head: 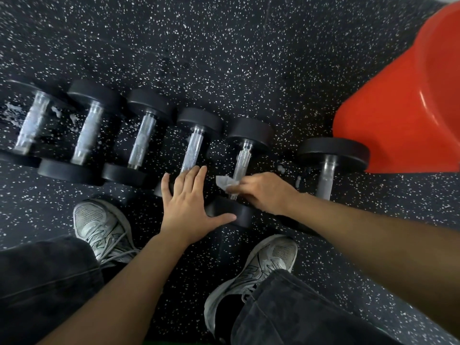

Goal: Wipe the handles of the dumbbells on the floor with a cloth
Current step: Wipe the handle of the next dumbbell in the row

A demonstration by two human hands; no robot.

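Several black dumbbells with knurled metal handles lie in a row on the speckled floor. My right hand [261, 191] grips a small white cloth [226, 182] against the near end of the fifth dumbbell's handle [242, 161]. My left hand [190, 205] lies flat, fingers spread, over the near head of the fourth dumbbell [193, 150], its thumb touching the near head [230, 211] of the fifth. The sixth dumbbell [329, 168] stands to the right of my right hand. Handles at the far left [33, 125] look wet or foamy.
A large orange plastic tub [403, 113] sits at the upper right, close to the sixth dumbbell's far head. My two grey sneakers [104, 227] [263, 267] are planted just below the row. White foam flecks dot the floor at the left.
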